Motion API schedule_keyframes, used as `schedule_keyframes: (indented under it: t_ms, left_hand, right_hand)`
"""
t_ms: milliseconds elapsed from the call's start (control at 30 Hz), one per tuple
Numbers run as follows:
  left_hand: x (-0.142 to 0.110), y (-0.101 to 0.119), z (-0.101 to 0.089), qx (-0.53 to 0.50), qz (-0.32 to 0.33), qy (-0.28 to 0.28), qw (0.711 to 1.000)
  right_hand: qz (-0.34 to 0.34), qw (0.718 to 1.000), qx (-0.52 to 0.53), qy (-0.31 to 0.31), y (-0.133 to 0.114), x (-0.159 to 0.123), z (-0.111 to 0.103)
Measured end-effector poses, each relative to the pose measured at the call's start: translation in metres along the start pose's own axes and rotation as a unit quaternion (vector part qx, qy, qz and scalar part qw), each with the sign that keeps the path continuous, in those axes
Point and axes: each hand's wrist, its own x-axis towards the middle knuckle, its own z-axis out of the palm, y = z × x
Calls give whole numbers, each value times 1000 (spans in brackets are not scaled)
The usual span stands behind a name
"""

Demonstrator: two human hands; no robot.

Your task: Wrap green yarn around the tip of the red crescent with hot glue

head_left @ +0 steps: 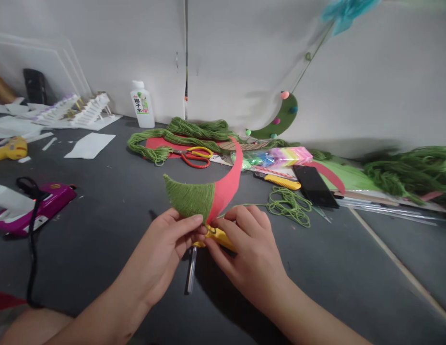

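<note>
A red card crescent is held up in front of me, its left part wrapped in green yarn. My left hand pinches the wrapped part at its lower edge, thumb on the near face. My right hand is closed at the bottom edge where wrapping meets bare card, its fingertips on the strand of yarn. From there the strand trails right to a loose tangle of yarn. Beneath the hands lies a yellow tool, partly hidden, with a clear rod pointing toward me.
Scissors, yarn skeins, a yellow cutter and a black phone lie behind. At left are a magenta device with a black cord and a white bottle. A decorated green crescent leans at the wall.
</note>
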Motion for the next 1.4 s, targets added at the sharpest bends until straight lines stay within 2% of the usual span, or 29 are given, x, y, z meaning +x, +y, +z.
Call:
schedule_keyframes:
  t_ms: [133, 300, 367, 500, 667, 933, 1400]
  left_hand:
    - [0, 0, 1, 22, 3, 2, 1000]
    - [0, -2, 1, 91, 48, 10, 995]
    - [-1, -3, 2, 109, 62, 5, 992]
    - [-3, -3, 4, 135, 70, 2, 988]
    - [-6, -3, 7, 130, 39, -27, 990]
    - [-10, -3, 10, 117, -8, -55, 992]
    - [-12, -4, 10, 146, -6, -51, 988]
  right_hand:
    - [20, 995, 97, 10, -3, -2, 0]
    - [129, 963, 228, -55, -8, -1, -9]
    - [149, 954, 251, -71, -10, 1, -12]
    - [149, 961, 227, -59, -10, 3, -17]
    - [160, 965, 201, -46, -4, 2, -20]
    - [209, 952, 217, -61, -3, 1, -21]
    - [222, 943, 246, -36, -5, 2, -21]
